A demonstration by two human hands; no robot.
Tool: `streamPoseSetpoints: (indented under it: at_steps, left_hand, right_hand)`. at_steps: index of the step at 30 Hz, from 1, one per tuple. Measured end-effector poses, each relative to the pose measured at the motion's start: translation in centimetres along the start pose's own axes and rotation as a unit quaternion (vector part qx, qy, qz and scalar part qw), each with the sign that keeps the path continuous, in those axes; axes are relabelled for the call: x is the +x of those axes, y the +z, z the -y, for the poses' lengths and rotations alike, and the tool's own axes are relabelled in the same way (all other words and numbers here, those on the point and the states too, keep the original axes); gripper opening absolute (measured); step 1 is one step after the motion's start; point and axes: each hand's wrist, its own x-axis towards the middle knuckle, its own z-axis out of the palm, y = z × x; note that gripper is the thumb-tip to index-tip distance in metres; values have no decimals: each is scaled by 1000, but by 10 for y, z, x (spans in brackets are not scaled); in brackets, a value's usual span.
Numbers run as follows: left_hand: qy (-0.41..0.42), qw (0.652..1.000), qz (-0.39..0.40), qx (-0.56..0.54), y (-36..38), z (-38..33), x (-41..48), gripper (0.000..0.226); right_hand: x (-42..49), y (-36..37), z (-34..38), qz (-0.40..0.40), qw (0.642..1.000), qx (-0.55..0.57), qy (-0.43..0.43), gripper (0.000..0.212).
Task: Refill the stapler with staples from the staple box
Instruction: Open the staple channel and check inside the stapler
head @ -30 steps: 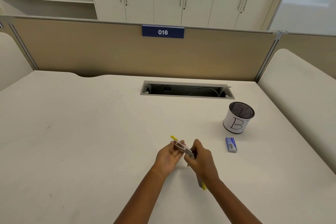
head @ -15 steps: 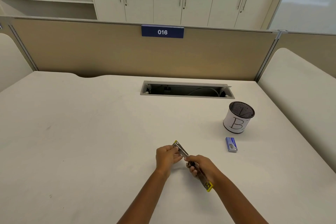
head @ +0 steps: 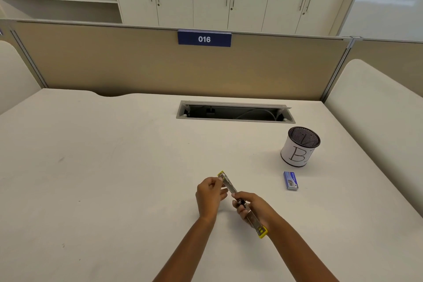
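A yellow and metal stapler [head: 229, 186] lies swung fully open in a long straight line just above the white desk [head: 114, 167]. My left hand [head: 210, 197] pinches its far half near the yellow tip. My right hand [head: 250, 209] grips the near half, whose yellow end sticks out below the palm. The small blue staple box [head: 290, 180] lies closed on the desk to the right of my hands, apart from them.
A black mesh pen cup [head: 299, 147] wrapped in white paper marked "B" stands behind the staple box. An open cable tray [head: 235, 112] is cut into the desk further back. A tan partition with a "016" sign [head: 204, 39] closes the far edge.
The stapler has been swung open from a folded shape into a flat straight line. My right hand slid down along the near half; the hands shifted slightly.
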Motion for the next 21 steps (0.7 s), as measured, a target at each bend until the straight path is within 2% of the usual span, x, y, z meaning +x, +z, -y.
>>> streamPoseSetpoints:
  at_steps: [4, 10, 13, 16, 19, 21]
  left_hand:
    - [3, 1000, 3, -27, 0, 1, 0, 8]
    - [-2, 999, 10, -40, -1, -1, 1, 8]
    - [5, 998, 24, -52, -1, -2, -1, 9]
    - [9, 998, 35, -60, -1, -4, -1, 20]
    - [-23, 995, 62, -77, -1, -7, -4, 26]
    - [-51, 992, 101, -61, -1, -8, -6, 21]
  right_hand:
    - [0, -1, 1, 32, 998, 46, 38, 16]
    - [-2, 1, 3, 45, 997, 43, 53, 21]
    - [-3, 2, 2, 40, 998, 32, 37, 18]
    - [-4, 3, -1, 19, 999, 28, 4, 16]
    - [-6, 3, -1, 28, 999, 23, -13, 15]
    - [-7, 4, -1, 39, 999, 9, -18, 15]
